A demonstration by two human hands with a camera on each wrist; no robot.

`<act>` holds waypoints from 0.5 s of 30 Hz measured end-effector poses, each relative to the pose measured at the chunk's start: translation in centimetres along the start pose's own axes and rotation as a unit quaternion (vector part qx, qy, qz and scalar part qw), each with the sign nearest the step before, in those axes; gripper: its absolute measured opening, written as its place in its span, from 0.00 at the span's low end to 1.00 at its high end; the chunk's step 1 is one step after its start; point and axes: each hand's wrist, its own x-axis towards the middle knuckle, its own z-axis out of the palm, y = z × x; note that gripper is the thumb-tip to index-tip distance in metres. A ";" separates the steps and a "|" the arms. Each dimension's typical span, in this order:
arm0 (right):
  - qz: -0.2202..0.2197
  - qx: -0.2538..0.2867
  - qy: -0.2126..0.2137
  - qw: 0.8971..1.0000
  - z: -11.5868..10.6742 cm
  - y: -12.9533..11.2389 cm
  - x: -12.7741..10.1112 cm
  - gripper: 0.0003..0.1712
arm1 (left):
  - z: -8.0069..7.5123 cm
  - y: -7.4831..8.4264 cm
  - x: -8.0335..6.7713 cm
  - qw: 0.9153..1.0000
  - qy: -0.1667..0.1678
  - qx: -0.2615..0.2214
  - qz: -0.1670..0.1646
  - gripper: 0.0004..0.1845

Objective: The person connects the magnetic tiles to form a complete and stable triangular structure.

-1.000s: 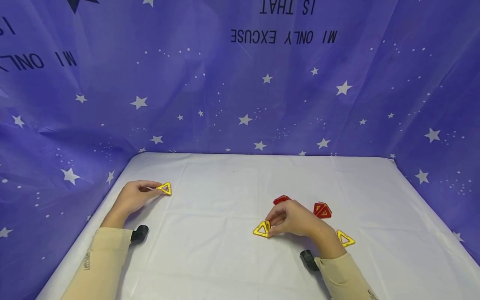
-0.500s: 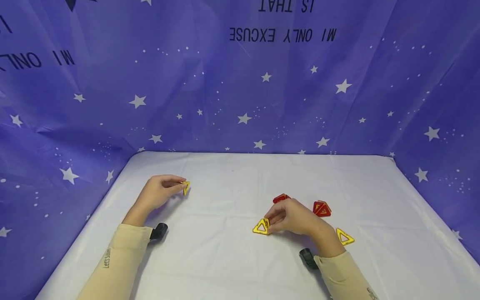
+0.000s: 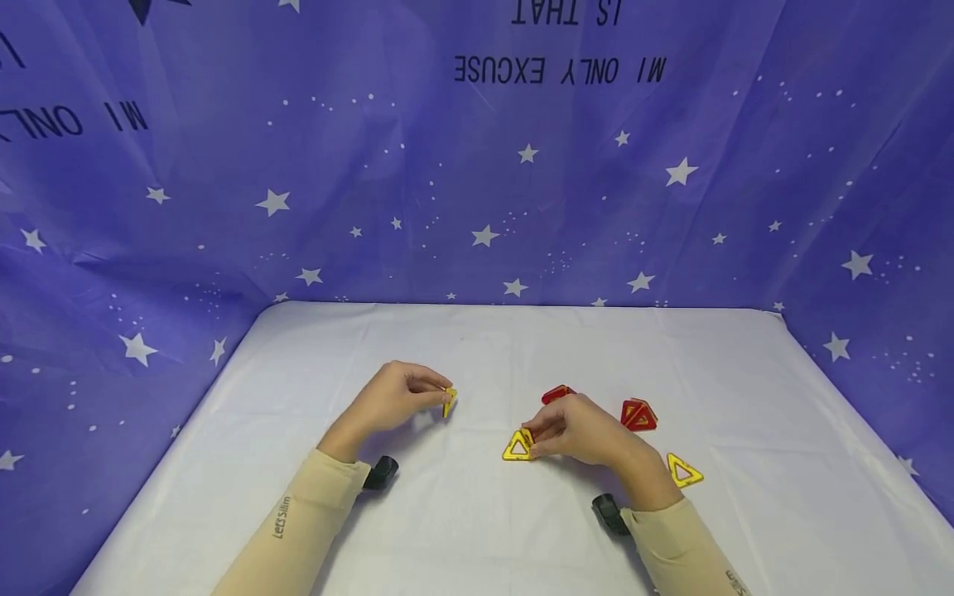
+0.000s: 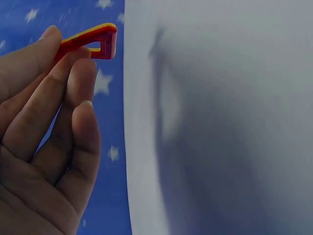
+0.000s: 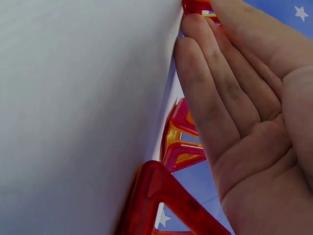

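Yellow tri (image 3: 450,401) in L hand (image 3: 392,399); red tris (image 3: 639,415) nr R hand (image 3: 585,430).

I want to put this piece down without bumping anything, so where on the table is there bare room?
Bare cloth runs along the far edge of the table below the starry backdrop, and across the front between the sleeves. It is crowded around the right hand: yellow triangles and red triangles.
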 end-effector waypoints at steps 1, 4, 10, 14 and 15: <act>-0.004 -0.002 0.001 1.000 0.0 0.0 0.0 0.20 | 0.7 0.2 0.1 1.000 -0.010 -0.003 0.009 0.10; -0.012 -0.011 0.003 1.000 0.0 -0.1 0.0 0.19 | 2.5 0.9 0.5 0.999 -0.037 -0.005 0.034 0.09; -0.014 -0.026 0.006 1.000 0.0 -0.2 0.0 0.20 | 5.3 2.3 1.4 0.994 -0.080 -0.002 0.074 0.08; -0.019 -0.037 0.007 0.999 0.0 -0.2 0.2 0.19 | 6.4 3.1 1.8 0.992 -0.094 0.006 0.088 0.07; -0.022 -0.042 0.008 0.999 0.0 -0.1 0.2 0.19 | 6.5 3.3 1.8 0.991 -0.095 0.007 0.090 0.07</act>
